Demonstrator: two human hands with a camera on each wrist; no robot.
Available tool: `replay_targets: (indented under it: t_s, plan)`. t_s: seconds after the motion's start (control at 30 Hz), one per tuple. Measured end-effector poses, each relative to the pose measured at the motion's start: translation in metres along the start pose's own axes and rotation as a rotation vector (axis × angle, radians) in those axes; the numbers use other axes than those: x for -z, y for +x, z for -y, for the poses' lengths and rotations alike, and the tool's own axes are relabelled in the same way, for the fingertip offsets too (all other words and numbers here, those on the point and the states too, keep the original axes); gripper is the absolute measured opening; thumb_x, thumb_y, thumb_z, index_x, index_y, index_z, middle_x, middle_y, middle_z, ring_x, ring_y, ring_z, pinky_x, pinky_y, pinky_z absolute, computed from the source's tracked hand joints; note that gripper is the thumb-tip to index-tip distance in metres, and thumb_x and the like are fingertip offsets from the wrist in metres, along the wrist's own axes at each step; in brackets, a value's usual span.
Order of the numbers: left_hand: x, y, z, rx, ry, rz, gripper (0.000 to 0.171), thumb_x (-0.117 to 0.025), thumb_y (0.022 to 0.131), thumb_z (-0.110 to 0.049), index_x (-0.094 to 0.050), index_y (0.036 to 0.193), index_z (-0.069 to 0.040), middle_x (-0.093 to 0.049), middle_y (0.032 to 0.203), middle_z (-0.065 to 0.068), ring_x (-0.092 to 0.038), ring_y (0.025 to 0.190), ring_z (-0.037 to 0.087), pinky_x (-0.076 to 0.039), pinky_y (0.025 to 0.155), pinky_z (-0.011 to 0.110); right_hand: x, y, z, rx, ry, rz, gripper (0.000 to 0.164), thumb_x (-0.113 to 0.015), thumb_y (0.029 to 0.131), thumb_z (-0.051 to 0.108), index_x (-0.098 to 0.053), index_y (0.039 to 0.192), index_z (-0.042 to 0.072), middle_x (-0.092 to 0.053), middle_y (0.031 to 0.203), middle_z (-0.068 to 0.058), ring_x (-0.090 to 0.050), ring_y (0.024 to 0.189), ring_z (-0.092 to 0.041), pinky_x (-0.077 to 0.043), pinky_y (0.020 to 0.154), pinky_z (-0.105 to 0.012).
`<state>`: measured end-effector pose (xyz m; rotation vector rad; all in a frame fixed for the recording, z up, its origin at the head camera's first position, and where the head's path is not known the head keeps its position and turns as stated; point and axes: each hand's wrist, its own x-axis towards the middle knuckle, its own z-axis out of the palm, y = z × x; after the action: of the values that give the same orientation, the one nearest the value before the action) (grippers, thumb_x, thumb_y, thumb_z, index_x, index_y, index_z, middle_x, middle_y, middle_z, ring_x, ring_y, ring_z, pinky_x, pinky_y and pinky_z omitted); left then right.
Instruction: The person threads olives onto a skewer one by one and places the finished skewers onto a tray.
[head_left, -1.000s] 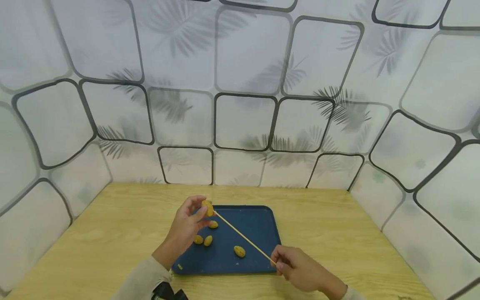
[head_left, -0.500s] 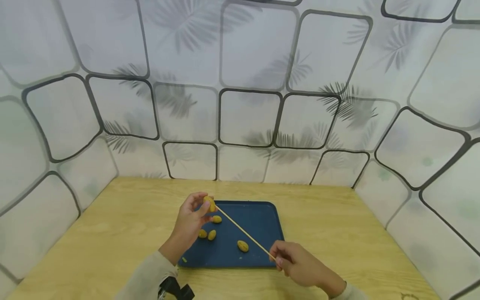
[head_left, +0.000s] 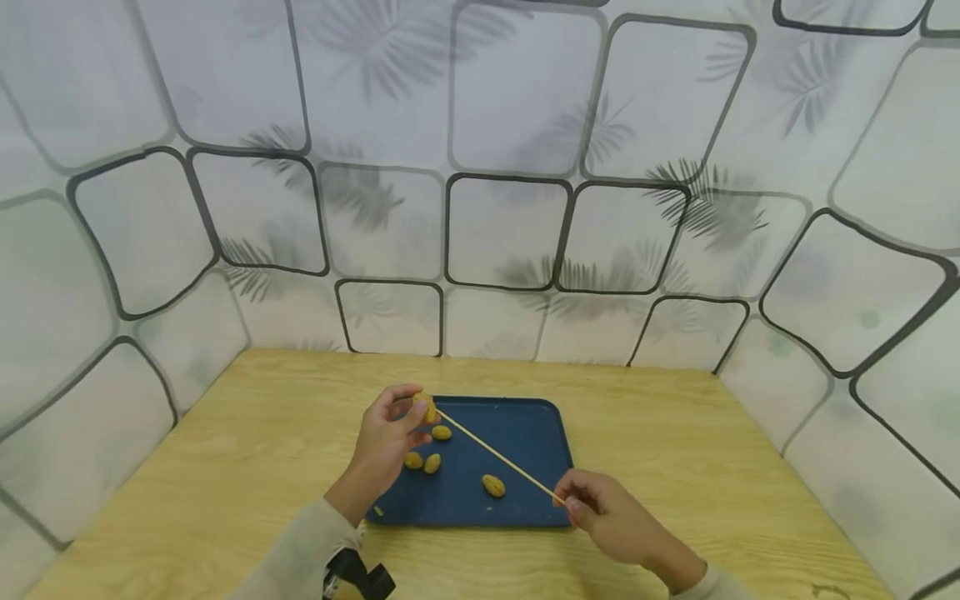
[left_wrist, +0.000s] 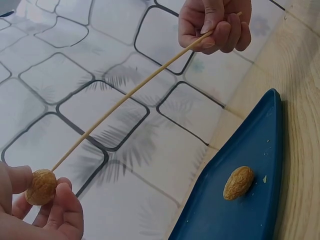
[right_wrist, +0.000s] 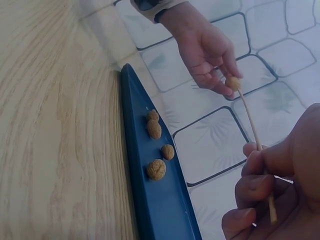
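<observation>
My left hand (head_left: 384, 442) pinches a wrinkled yellow-brown, date-like fruit (left_wrist: 41, 188) between thumb and fingers, above the left back part of a blue tray (head_left: 528, 421). From the right, a thin wooden skewer (head_left: 498, 457) slants up to the fruit, its far end meeting the fruit's side. The near end of that stick is gripped by my right hand (head_left: 618, 518) at the tray's front right corner; in the right wrist view its blunt tail (right_wrist: 272, 215) pokes out past the curled fingers. How deep the tip sits in the fruit is hidden.
Several more such fruits lie on the tray, one (head_left: 493, 486) near its front middle and another (head_left: 442, 432) below the left hand. A small greenish scrap (head_left: 378, 511) lies in the front left corner. Patterned wall covering (head_left: 495, 325) encloses the wooden table (head_left: 292, 408).
The head view has shifted slightly, so the tray and hands appear further right and a little higher. Both hands keep their hold on the fruit and the skewer.
</observation>
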<state>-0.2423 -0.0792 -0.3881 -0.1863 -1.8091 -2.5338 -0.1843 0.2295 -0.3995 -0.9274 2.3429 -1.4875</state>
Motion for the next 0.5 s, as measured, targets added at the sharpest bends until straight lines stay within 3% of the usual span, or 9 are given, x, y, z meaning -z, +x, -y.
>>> replay_targets:
  t_s: [0.13,0.5]
  plan:
    - [-0.0017,0.0004,-0.0012,0.011,-0.011,-0.005,0.022,-0.050,0.100,0.000,-0.047,0.122,0.000,-0.056,0.102,0.010,-0.066,0.085,0.020,-0.054,0.063,0.028,0.0000,-0.0011,-0.0031,0.024,0.001,-0.001,0.014,-0.044,0.101,-0.001,-0.058,0.100,-0.001,-0.050,0.073,0.003,-0.043,0.060,-0.002,-0.043,0.052,-0.025]
    - [-0.0014,0.0007,0.0010,0.031,0.041,-0.020,0.023,-0.046,0.102,-0.002,-0.046,0.125,0.000,-0.054,0.110,0.013,-0.063,0.086,0.022,-0.053,0.065,0.026,0.0019,-0.0066,-0.0002,-0.017,-0.023,-0.029,0.012,-0.047,0.100,0.000,-0.059,0.098,-0.002,-0.056,0.077,-0.012,-0.050,0.062,-0.009,-0.047,0.055,-0.025]
